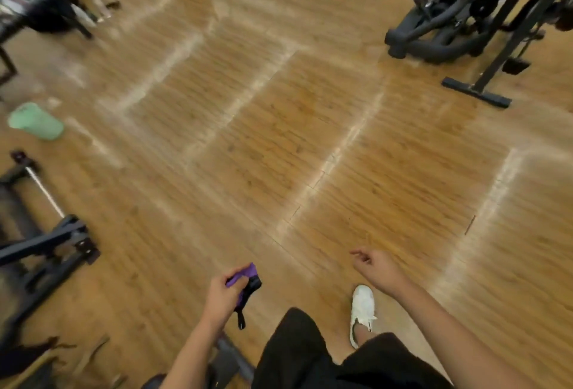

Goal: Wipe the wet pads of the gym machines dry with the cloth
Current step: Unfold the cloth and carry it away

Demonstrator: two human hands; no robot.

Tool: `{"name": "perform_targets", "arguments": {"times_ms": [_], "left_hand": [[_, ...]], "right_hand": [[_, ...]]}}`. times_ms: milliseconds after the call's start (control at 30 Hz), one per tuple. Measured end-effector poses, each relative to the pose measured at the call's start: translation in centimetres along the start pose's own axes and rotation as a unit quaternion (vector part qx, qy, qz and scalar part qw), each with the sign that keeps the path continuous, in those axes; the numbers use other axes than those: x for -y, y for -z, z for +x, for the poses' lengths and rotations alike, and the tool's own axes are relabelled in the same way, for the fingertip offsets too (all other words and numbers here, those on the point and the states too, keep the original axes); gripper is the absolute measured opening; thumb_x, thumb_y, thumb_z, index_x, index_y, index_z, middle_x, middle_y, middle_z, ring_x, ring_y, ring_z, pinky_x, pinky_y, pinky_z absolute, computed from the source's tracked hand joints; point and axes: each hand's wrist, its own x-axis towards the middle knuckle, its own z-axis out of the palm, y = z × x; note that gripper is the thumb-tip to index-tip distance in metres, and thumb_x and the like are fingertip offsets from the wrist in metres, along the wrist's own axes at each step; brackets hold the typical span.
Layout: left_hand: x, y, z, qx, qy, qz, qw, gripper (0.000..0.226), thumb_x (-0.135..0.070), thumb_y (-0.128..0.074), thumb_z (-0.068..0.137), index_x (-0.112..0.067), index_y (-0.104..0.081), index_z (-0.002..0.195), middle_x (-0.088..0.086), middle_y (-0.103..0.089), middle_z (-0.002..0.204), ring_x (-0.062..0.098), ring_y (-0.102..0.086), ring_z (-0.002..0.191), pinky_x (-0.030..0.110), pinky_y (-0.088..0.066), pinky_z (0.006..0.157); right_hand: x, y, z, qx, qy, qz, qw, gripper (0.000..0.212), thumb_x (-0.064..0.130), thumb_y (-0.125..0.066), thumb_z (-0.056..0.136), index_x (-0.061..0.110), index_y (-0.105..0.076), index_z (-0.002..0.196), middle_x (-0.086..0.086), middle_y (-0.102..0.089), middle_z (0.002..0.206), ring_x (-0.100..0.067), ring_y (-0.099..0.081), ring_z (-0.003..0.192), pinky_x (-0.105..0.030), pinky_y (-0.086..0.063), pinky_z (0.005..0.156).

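My left hand (221, 295) grips a bunched purple and black cloth (246, 283) low in the frame, above the wooden floor. A small black loop hangs down from the cloth. My right hand (376, 267) hovers to the right with its fingers loosely curled and nothing in it. No machine pad is near either hand. The picture is blurred by motion.
A black gym machine (459, 16) stands at the upper right, its foot bar (476, 92) on the floor. A black frame with a steel bar (40, 233) sits at the left. A green bucket (35, 122) stands left. My white shoe (362, 311) is below.
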Motion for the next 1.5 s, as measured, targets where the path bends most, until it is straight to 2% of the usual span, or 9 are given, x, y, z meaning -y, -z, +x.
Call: {"name": "perform_targets", "arguments": {"times_ms": [67, 200, 367, 533, 700, 867, 1100, 1333, 1500], "left_hand": [[-1.6, 0.0, 1.0, -0.025, 0.002, -0.022, 0.999, 0.028, -0.001, -0.058, 0.095, -0.021, -0.067, 0.113, -0.012, -0.066, 0.105, 0.003, -0.060, 0.102, 0.012, -0.048, 0.080], [-3.3, 1.4, 3.7, -0.103, 0.035, -0.087, 0.990, 0.030, -0.003, -0.060, 0.094, -0.018, -0.067, 0.119, -0.005, -0.066, 0.108, 0.011, -0.060, 0.104, 0.028, -0.045, 0.096], [-4.0, 6.0, 8.8, -0.162, 0.052, -0.128, 0.977, 0.030, -0.004, -0.062, 0.093, -0.024, -0.069, 0.114, -0.003, -0.069, 0.105, 0.010, -0.065, 0.096, 0.020, -0.051, 0.079], [-4.6, 13.1, 15.3, -0.201, 0.091, -0.170, 0.960, 0.029, -0.006, -0.062, 0.093, -0.023, -0.069, 0.115, 0.000, -0.067, 0.112, 0.014, -0.064, 0.100, 0.027, -0.052, 0.084], [-6.8, 20.7, 21.2, -0.204, 0.098, -0.180, 0.957, 0.029, -0.005, -0.062, 0.092, -0.025, -0.067, 0.114, -0.002, -0.065, 0.112, 0.010, -0.062, 0.103, 0.021, -0.046, 0.081], [-8.7, 27.7, 27.1, -0.233, 0.125, -0.182, 0.947, 0.030, -0.010, -0.062, 0.093, -0.021, -0.068, 0.120, -0.001, -0.066, 0.112, 0.005, -0.061, 0.097, 0.022, -0.048, 0.080], [-12.8, 37.3, 39.3, -0.275, 0.164, -0.204, 0.925, 0.028, -0.009, -0.063, 0.093, -0.024, -0.068, 0.117, -0.001, -0.065, 0.114, 0.015, -0.061, 0.107, 0.036, -0.049, 0.100], [-20.6, 47.8, 50.8, -0.322, 0.191, -0.249, 0.893, 0.028, -0.012, -0.062, 0.094, -0.030, -0.067, 0.115, -0.001, -0.063, 0.117, 0.015, -0.060, 0.107, 0.040, -0.050, 0.100], [-25.2, 54.4, 57.2, -0.350, 0.162, -0.287, 0.877, 0.030, -0.009, -0.061, 0.095, -0.032, -0.066, 0.112, -0.007, -0.065, 0.110, 0.012, -0.063, 0.103, 0.037, -0.053, 0.096]], "right_hand": [[1.9, 1.9, 2.7, 0.017, 0.015, -0.022, 1.000, 0.028, 0.023, -0.050, 0.098, 0.021, -0.061, 0.124, -0.003, -0.065, 0.088, -0.017, -0.059, 0.067, -0.020, -0.038, 0.052], [6.3, 3.4, 7.9, 0.067, 0.037, -0.085, 0.993, 0.029, 0.024, -0.051, 0.098, 0.020, -0.061, 0.125, -0.007, -0.068, 0.096, -0.014, -0.060, 0.070, -0.022, -0.039, 0.054], [14.6, 1.7, 14.2, 0.117, 0.060, -0.163, 0.978, 0.028, 0.028, -0.050, 0.098, 0.025, -0.059, 0.124, -0.006, -0.069, 0.104, -0.020, -0.066, 0.086, -0.036, -0.051, 0.072], [25.5, -1.6, 21.4, 0.125, 0.092, -0.191, 0.969, 0.028, 0.023, -0.050, 0.098, 0.019, -0.060, 0.124, -0.015, -0.069, 0.107, -0.015, -0.061, 0.072, -0.031, -0.047, 0.062], [36.4, -4.7, 28.0, 0.119, 0.127, -0.188, 0.967, 0.026, 0.026, -0.052, 0.098, 0.025, -0.060, 0.123, 0.006, -0.065, 0.101, -0.004, -0.061, 0.087, -0.015, -0.046, 0.066], [44.9, -7.5, 34.8, 0.123, 0.134, -0.189, 0.965, 0.025, 0.027, -0.054, 0.095, 0.028, -0.062, 0.119, 0.012, -0.066, 0.097, -0.001, -0.061, 0.088, -0.016, -0.043, 0.066], [58.5, -10.7, 47.6, 0.141, 0.165, -0.210, 0.953, 0.025, 0.026, -0.056, 0.093, 0.028, -0.065, 0.116, 0.014, -0.066, 0.098, 0.001, -0.060, 0.088, -0.014, -0.043, 0.069], [76.2, -10.9, 61.3, 0.167, 0.211, -0.276, 0.923, 0.025, 0.028, -0.053, 0.094, 0.029, -0.065, 0.117, 0.013, -0.065, 0.104, 0.001, -0.058, 0.089, -0.017, -0.042, 0.072], [87.2, -13.2, 67.4, 0.212, 0.231, -0.309, 0.898, 0.021, 0.029, -0.049, 0.097, 0.033, -0.060, 0.114, 0.014, -0.063, 0.091, 0.000, -0.058, 0.066, -0.013, -0.038, 0.054]]}}
